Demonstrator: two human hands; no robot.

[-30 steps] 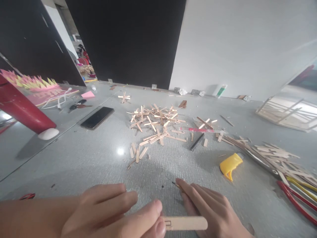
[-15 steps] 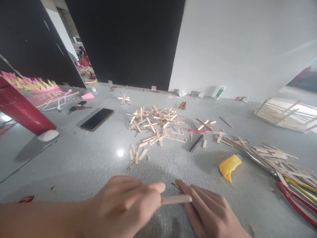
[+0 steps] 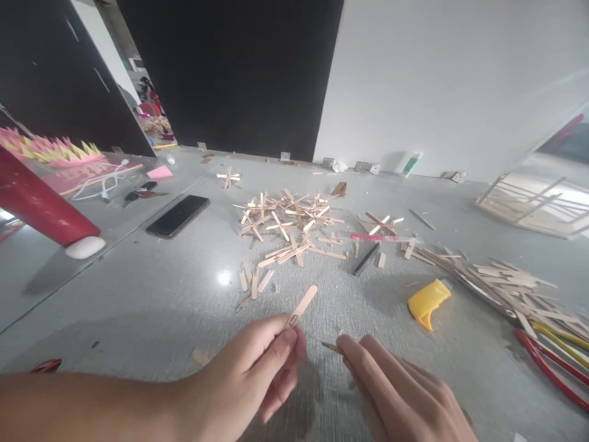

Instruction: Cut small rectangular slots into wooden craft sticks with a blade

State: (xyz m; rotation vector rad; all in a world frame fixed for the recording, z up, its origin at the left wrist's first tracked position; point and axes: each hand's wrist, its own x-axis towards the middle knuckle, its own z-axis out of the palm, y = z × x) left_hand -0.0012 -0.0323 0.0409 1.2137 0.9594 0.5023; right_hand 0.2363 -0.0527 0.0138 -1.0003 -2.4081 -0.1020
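The pale, round-ended wooden stick (image 3: 305, 301), marked with a small dark rectangle, slanted forward, pinched in the left hand (image 3: 264, 362); the dark-tipped pencil (image 3: 333, 348) jutted from beneath the right hand (image 3: 396, 390).

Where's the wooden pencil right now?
In the head view, the pencil is low, just right of centre, held in the right hand; its tip points left, toward the left hand.

Black panel (image 3: 230, 73), pale wall (image 3: 442, 73), grey tabletop (image 3: 161, 276) — faintly glinting
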